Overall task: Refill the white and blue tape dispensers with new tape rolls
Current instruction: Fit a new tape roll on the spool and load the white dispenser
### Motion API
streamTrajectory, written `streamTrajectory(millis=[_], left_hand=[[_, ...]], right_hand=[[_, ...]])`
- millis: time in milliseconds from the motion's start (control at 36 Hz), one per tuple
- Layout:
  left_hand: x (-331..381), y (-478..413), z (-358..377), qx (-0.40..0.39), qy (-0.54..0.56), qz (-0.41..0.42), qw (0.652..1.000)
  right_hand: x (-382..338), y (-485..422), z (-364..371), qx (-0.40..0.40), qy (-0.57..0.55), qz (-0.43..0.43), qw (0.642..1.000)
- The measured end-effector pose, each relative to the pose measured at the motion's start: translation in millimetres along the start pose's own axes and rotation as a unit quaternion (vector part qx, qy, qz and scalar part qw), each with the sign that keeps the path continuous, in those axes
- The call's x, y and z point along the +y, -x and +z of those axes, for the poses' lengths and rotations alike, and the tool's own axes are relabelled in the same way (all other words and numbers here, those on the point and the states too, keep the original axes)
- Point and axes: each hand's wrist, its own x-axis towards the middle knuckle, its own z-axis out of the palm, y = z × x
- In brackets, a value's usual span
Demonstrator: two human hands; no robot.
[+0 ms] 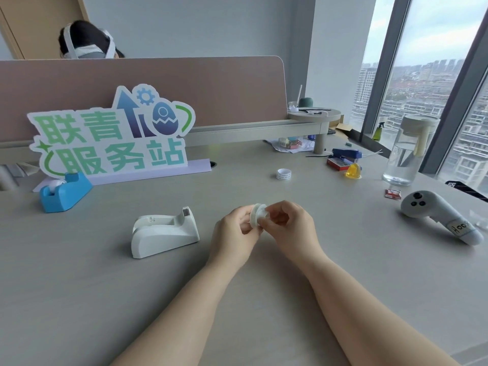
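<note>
Blue dispenser: the sky-blue plastic tape dispenser point(64, 192) sits far left of the grip and beyond it, in front of a cut-out green and blue sign point(113, 136); a pale roll seems seated in its cradle, though I cannot tell whether that one is new
White dispenser: the white plastic tape dispenser point(163, 232) stands just left of the grip, cradle empty, cutter end nearest the hands
Left hand: the left hand point(233, 232) is clenched on the rim of a small white tape roll with a plastic core point(258, 216), lifted above the pale grey surface point(92, 299)
Right hand: the right hand point(289, 223) meets the same roll from the other side, its fingertips point(268, 211) pinching at the hub, so both hands are grasping one thing
Step in hand: by my reading, core and roll are being fitted together before loading the white dispenser
Next move: carry the roll left, line the hub's axle with the cradle slots, drop it in, then draw the loose end to the cutter
Spare roll: a second white roll of tape point(284, 174) lies beyond the grip, slightly right, well apart
Right of the grip: a grey handheld controller point(438, 215), a clear water bottle point(406, 154), a yellow jelly cup point(353, 171) and a blue stapler point(346, 154), all well apart
In the way: nothing lies between grip and white dispenser
</note>
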Motion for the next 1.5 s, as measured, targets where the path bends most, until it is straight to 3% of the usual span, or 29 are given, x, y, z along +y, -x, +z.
streamTrajectory(millis=[222,361,528,722,1167,1500], left_hand=[[2,1,-6,-0.018,0.080,-0.002,0.997],[4,0,-12,-0.040,0.111,-0.004,0.993],[5,-1,-19,-0.083,0.142,-0.009,0.986],[3,0,-20,-0.056,0.141,-0.001,0.988],[-1,-3,-15,-0.037,0.076,0.001,0.996],[1,-4,-14,-0.035,0.089,-0.003,0.995]], right_hand=[[-6,3,-9,-0.020,-0.106,0.017,0.994],[-6,1,-12,-0.002,-0.087,0.028,0.996],[-5,-1,-14,-0.109,-0.151,0.053,0.981],[-5,-1,-21,-0.156,-0.235,0.060,0.958],[2,-4,-9,-0.075,-0.197,0.076,0.975],[2,-4,-8,-0.067,-0.193,0.077,0.976]])
